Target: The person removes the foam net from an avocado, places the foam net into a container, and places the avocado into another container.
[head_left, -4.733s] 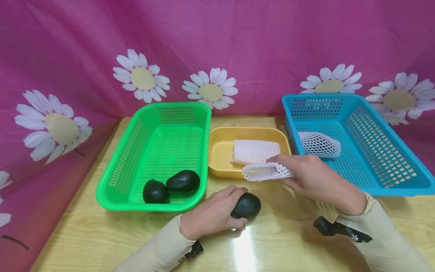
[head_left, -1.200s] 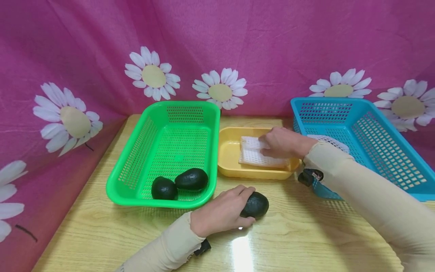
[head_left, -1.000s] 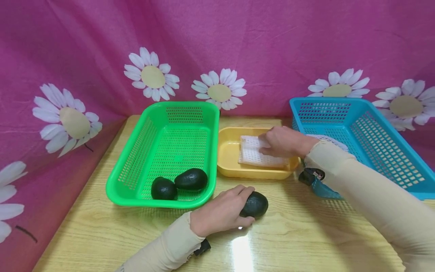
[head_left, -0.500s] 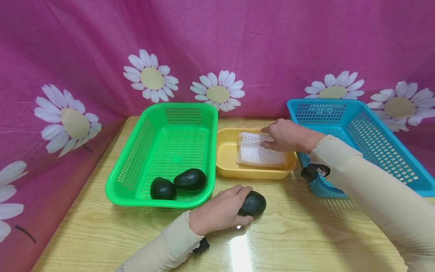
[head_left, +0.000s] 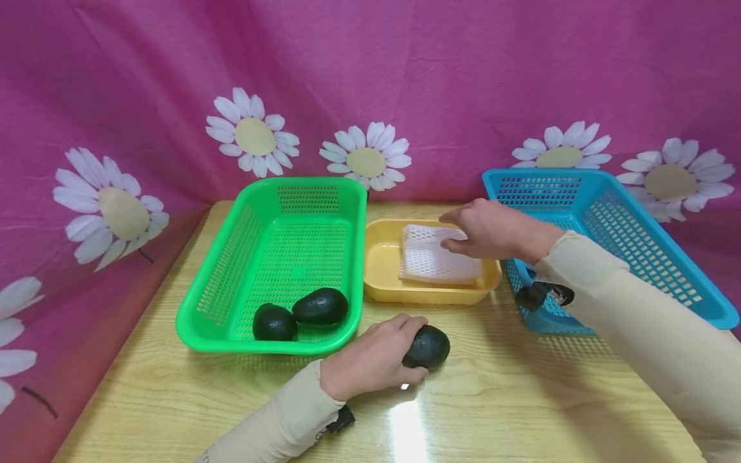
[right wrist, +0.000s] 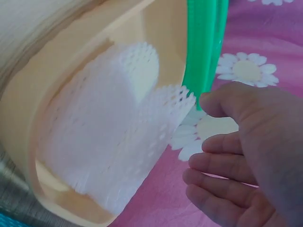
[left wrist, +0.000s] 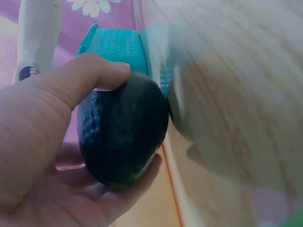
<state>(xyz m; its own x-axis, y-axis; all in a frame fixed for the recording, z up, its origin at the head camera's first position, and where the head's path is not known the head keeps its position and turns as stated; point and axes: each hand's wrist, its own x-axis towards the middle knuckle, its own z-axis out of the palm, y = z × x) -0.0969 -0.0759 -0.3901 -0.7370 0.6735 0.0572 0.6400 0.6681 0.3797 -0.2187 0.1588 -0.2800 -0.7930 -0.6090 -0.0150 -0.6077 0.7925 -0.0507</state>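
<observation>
My left hand point(head_left: 373, 357) grips a dark avocado point(head_left: 429, 347) on the table, in front of the yellow tray point(head_left: 379, 267). In the left wrist view the thumb lies over one side of this avocado point(left wrist: 125, 132), with fingers round the other. White foam net sleeves point(head_left: 431, 260) lie flat in the tray; they overlap, and I cannot tell how many there are. Just above them is my right hand point(head_left: 500, 228). The right wrist view shows its fingers loosely bent and holding nothing, the thumb near the edge of a sleeve point(right wrist: 104, 123).
Two more avocados point(head_left: 320, 307) sit at the near end of the green basket point(head_left: 191, 315), left of the tray. A blue basket point(head_left: 660, 222) stands to the right, partly hidden by my right forearm. A pink flowered cloth point(head_left: 440, 83) hangs behind the table point(head_left: 492, 399).
Earlier my right hand held a foam net sleeve over the table; it then moved to the sleeves in the tray. Now it has drawn slightly up from them. My left hand keeps gripping the avocado.
</observation>
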